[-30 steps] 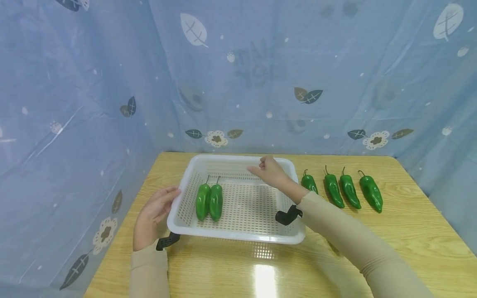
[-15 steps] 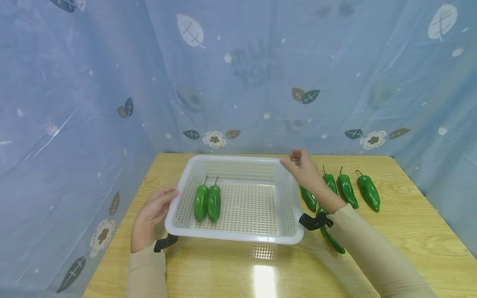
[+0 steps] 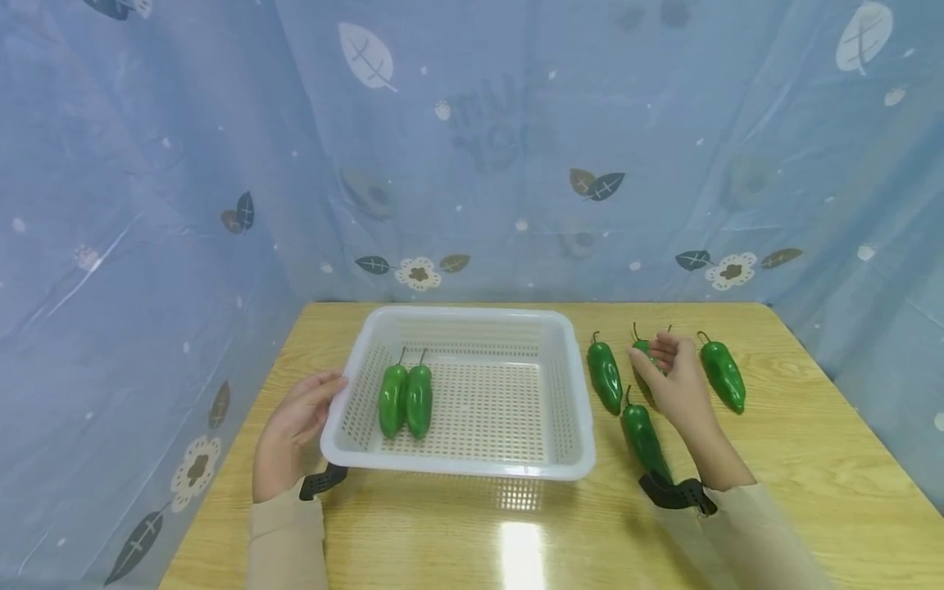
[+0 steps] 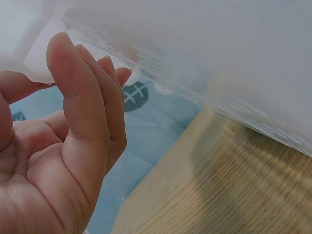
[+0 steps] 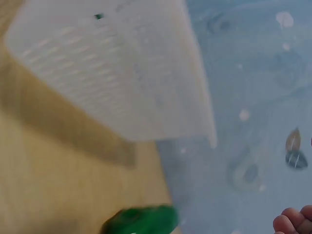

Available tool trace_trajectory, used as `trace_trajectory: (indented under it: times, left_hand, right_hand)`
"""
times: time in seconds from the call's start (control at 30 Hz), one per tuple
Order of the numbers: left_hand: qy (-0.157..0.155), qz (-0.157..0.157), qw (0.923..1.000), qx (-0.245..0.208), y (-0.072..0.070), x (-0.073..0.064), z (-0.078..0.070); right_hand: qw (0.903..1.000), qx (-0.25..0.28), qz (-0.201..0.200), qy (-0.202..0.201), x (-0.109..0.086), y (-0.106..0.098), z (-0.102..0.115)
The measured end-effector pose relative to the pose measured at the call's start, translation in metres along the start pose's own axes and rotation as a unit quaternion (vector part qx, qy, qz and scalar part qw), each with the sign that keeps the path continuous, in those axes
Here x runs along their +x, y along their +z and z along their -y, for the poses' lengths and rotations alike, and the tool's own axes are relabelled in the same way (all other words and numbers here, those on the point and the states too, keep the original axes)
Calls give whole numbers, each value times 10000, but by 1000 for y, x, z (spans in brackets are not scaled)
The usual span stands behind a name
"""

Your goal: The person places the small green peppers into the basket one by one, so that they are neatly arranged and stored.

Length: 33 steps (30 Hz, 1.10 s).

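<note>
A white plastic basket (image 3: 457, 469) stands on the table with two green peppers (image 3: 419, 401) side by side at its left end. My left hand (image 3: 295, 426) holds its left rim; the left wrist view shows thumb and fingers (image 4: 80, 107) pinching that edge. Over the peppers on the right hovers my right hand (image 3: 682, 393), fingers loosely bent and nothing in them. Behind it one pepper (image 3: 640, 347) is partly covered, and of another little more than the stem shows. Only a few fingertips (image 5: 295, 220) appear in the right wrist view.
Beside the basket's right wall lies a pepper (image 3: 605, 377), with another pepper (image 3: 644, 438) nearer me. A further pepper (image 3: 723, 377) lies at the far right. The wooden table (image 3: 413, 524) meets a blue patterned curtain (image 3: 472, 164) at its back and left.
My right hand has moved right, from above the basket to over the peppers on the table, uncovering the peppers near the basket. My left hand has stayed at the rim.
</note>
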State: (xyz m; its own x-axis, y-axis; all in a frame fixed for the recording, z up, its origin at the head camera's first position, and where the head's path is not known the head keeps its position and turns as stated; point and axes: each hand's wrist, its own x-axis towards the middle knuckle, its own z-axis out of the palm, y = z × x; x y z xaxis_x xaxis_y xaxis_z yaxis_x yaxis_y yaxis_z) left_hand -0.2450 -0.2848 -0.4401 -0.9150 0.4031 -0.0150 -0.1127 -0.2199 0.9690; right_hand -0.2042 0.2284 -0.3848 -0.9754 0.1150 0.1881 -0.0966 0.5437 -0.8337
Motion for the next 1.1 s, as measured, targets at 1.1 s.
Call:
trace_trajectory:
  times: [1.1]
  left_hand:
    - [-9,67,9998,-197,-1,2,-1]
  right_hand:
    - [9911,-854,724,716,-60,13,-75]
